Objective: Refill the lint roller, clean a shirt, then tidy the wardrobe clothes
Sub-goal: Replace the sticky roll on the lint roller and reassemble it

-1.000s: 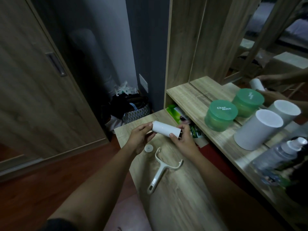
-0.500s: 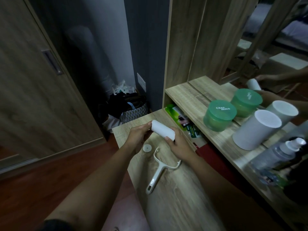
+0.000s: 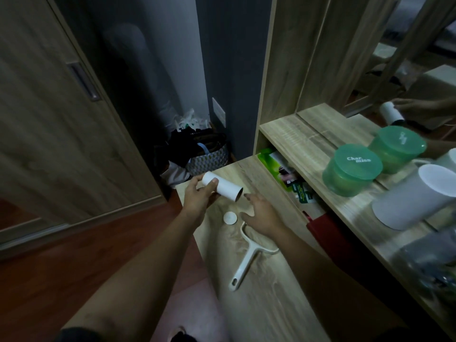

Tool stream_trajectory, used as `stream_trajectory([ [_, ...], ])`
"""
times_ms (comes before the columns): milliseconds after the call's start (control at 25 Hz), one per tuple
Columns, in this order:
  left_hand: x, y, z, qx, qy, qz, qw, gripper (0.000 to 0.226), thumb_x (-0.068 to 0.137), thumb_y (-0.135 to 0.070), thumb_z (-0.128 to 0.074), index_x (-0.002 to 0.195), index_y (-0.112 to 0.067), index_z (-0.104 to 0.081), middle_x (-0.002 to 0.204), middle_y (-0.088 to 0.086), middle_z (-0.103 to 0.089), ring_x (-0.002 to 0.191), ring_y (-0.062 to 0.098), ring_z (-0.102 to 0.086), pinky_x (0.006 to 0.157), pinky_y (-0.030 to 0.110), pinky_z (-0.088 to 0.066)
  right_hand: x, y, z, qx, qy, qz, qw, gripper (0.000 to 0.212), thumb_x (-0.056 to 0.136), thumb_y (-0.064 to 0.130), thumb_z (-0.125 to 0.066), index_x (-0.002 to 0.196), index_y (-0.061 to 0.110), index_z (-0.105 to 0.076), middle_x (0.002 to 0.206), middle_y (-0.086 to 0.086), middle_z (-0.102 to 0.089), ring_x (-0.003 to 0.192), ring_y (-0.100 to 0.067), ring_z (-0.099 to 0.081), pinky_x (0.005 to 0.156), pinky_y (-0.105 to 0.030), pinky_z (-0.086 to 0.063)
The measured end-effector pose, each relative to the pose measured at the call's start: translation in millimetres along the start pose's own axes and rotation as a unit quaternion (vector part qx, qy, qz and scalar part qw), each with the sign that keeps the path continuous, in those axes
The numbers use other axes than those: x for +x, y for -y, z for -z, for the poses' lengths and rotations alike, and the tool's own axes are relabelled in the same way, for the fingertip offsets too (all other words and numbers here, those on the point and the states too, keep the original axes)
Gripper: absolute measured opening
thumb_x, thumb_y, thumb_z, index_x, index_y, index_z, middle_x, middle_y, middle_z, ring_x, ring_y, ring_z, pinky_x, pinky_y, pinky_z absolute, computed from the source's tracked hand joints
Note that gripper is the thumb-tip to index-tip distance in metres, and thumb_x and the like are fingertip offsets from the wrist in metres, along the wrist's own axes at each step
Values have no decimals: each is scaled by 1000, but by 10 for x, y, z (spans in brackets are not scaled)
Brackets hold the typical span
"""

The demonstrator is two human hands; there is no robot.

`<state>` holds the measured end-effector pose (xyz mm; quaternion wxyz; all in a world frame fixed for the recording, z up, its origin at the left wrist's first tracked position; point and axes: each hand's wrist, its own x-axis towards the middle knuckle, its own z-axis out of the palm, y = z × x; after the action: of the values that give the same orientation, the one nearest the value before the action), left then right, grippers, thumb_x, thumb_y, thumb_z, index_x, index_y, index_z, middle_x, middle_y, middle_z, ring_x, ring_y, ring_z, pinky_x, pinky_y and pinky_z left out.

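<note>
Refilling the lint roller

We are gripping the roll (image 3: 222,185) in our left hand (image 3: 198,197) above the surface (image 3: 259,287); right hand (image 3: 261,215) fingers are spreading empty over the handle (image 3: 246,261). Loosely held, the roll could be slipping.

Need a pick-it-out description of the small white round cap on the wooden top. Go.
Start at the low wooden table in front of the person. Lying flat on it, between the left hand holding the white roll and the open right hand, sits the cap. It is the only small flat disc there; the roller handle nearby is long and forked.
</note>
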<state>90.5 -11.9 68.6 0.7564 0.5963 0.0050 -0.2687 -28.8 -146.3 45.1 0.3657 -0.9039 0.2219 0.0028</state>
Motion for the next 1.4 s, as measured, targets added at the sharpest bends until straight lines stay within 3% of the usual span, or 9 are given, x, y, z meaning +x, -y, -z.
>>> stream_trajectory([
  [200,178,-41,152,10,-29,10,999,35,88,-15,-65,119,-9,-51,102,14,-63,92,27,-66,76,31,-57,278,123,-308,-163,92,-6,982,61,80,37,-68,132,11,-49,132,-9,-55,121,-24,-50,93,-32,-43],
  [400,232,-111,159,27,-44,-5,999,37,88,-14,-64,121,-3,-50,98,5,-59,92,25,-64,78,32,-56,312,181,-391,-233,77,0,969,41,85,29,-63,121,11,-56,121,-10,-59,110,-27,-57,85,-32,-46],
  [480,210,-156,117,18,-43,-13,999,33,89,-14,-63,118,-5,-51,99,4,-58,90,22,-64,78,32,-56,284,175,-367,-158,21,-18,987,39,80,35,-65,111,11,-61,110,-10,-64,100,-26,-61,79,-32,-48],
  [560,182,-211,67,3,-46,-19,999,23,89,-14,-62,110,-12,-53,104,6,-57,94,24,-63,79,33,-56,216,193,-272,47,-66,-74,994,33,74,40,-68,99,19,-65,93,-1,-69,86,-18,-66,75,-31,-53],
  [640,109,-278,-21,-11,-50,-22,998,16,89,-13,-62,102,-17,-54,107,9,-58,99,27,-62,78,32,-56,66,262,-108,273,-126,-98,949,29,75,30,-74,102,24,-65,89,7,-69,78,1,-66,73,-24,-57],
  [760,-104,-344,-211,-28,-45,-24,998,19,88,-14,-64,105,-15,-55,115,16,-58,100,30,-65,74,30,-58,-283,433,175,449,-168,-56,876,35,80,7,-70,109,22,-58,96,9,-66,81,11,-64,71,-9,-50],
  [880,-450,-371,-370,-66,-16,-9,998,20,88,-14,-63,106,-15,-55,108,14,-63,85,20,-70,75,29,-59,-623,500,376,488,-209,-17,847,48,81,1,-67,123,20,-52,100,13,-64,88,9,-65,75,-10,-51],
  [1120,-1009,-310,-467,-102,33,19,994,18,87,-11,-62,104,-17,-59,92,4,-72,82,18,-72,76,27,-58,-1129,466,468,446,-230,-2,865,51,81,5,-69,128,17,-55,111,4,-66,104,-3,-64,83,-15,-51],
  [1400,-1203,-303,-482,-105,38,27,993,16,87,-13,-62,102,-17,-59,97,6,-68,87,20,-69,69,23,-57,-1260,428,399,398,-238,20,886,52,79,6,-71,118,37,-53,120,8,-60,105,7,-60,85,-13,-50],
])
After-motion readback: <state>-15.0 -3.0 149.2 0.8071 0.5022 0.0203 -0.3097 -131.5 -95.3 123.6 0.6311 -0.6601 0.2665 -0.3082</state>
